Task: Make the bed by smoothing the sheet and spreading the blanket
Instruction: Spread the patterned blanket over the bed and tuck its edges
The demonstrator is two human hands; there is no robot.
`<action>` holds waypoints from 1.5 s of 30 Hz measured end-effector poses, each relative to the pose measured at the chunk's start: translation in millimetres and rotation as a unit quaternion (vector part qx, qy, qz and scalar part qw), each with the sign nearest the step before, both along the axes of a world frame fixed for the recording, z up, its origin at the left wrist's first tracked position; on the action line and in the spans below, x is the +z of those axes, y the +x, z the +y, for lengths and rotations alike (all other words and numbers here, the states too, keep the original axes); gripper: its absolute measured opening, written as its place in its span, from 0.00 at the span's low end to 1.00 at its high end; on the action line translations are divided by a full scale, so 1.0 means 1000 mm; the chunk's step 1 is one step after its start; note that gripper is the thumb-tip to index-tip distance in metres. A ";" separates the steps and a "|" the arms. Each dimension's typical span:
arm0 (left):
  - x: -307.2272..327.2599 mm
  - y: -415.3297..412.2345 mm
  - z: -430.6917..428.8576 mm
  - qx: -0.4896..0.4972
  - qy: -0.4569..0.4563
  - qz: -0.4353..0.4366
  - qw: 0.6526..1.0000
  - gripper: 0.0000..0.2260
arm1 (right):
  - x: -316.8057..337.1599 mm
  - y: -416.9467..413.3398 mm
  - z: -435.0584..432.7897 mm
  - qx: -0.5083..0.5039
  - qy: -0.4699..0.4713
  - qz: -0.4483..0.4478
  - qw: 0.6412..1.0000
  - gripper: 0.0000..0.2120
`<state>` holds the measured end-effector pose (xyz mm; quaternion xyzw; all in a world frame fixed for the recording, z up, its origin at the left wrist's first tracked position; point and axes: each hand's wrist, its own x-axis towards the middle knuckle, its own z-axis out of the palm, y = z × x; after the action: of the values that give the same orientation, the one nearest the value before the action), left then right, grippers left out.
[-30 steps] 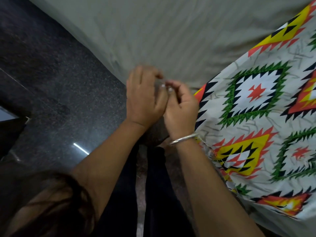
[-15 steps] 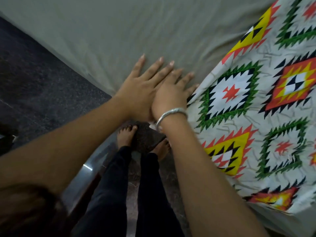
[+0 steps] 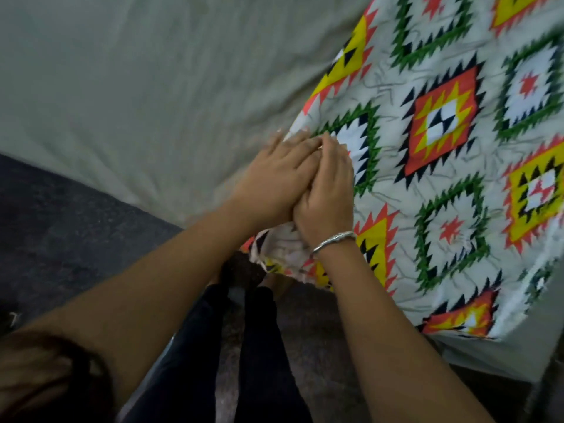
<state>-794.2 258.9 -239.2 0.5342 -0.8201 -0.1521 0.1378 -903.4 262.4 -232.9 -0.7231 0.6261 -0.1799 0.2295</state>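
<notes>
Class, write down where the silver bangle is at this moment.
In the head view, just right of centre: the silver bangle circles the wrist directly below the right hand, over the bunched near edge of the patterned blanket.

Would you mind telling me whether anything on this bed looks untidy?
Yes, the blanket corner is bunched and crumpled under the right hand rather than lying flat.

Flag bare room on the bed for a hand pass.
Free: bare grey sheet, between the blanket edge and the bed edge above the dark floor. Crowded: blanket's near corner, where left hand and right hand overlap.
</notes>
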 end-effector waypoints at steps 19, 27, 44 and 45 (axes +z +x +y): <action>-0.015 -0.238 -0.048 -0.025 0.144 -0.161 0.976 0.36 | -0.014 -0.241 -0.026 -0.066 0.118 0.178 0.975 0.29; -0.018 -0.364 0.000 -0.183 0.121 -0.159 0.963 0.30 | -0.022 -0.361 0.044 -0.190 0.133 0.230 0.945 0.29; -0.017 -0.367 0.060 -0.217 0.117 -0.154 0.957 0.37 | -0.014 -0.379 0.092 -0.078 0.066 0.182 0.978 0.24; -0.017 -0.363 0.060 -0.218 0.106 -0.137 0.961 0.34 | -0.012 -0.383 0.094 -0.087 0.048 0.183 0.978 0.23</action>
<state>-1157.0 318.6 -256.6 0.3697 -0.9069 -0.1897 -0.0692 -1286.1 356.9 -245.1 -0.6748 0.7260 -0.0332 0.1287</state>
